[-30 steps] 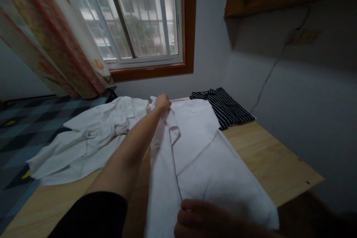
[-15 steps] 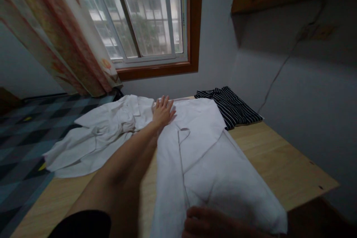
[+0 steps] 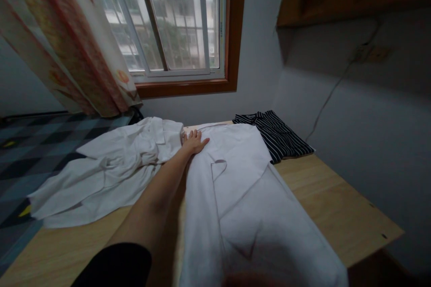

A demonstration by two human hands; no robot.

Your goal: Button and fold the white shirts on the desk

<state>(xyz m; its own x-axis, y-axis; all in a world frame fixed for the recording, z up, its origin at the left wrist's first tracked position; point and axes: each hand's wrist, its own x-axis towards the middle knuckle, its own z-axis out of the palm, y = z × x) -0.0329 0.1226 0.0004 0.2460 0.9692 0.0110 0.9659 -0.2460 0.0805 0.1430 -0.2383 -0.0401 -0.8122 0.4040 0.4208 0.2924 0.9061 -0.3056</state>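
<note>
A white shirt (image 3: 249,184) lies long on the wooden board, partly folded, with a sleeve-like strip running down its left side. My left hand (image 3: 195,142) rests on the far left edge of this shirt, fingers spread and palm down. At the bottom edge of the view, my right hand (image 3: 251,280) shows only as a dark blur over the shirt's near part, its fingers not distinguishable. Left of my left arm lies a second white garment (image 3: 124,166), loose and crumpled.
A folded black-and-white striped garment (image 3: 278,136) lies at the far right of the wooden board (image 3: 330,193). A checked bed cover (image 3: 20,157) is at the left. Behind are a window (image 3: 182,22) and curtain (image 3: 60,45). A wooden shelf (image 3: 336,4) hangs upper right.
My left hand has pressed flatter and shifted slightly down on the shirt's far left edge. My right hand has dropped almost out of the bottom of the view.
</note>
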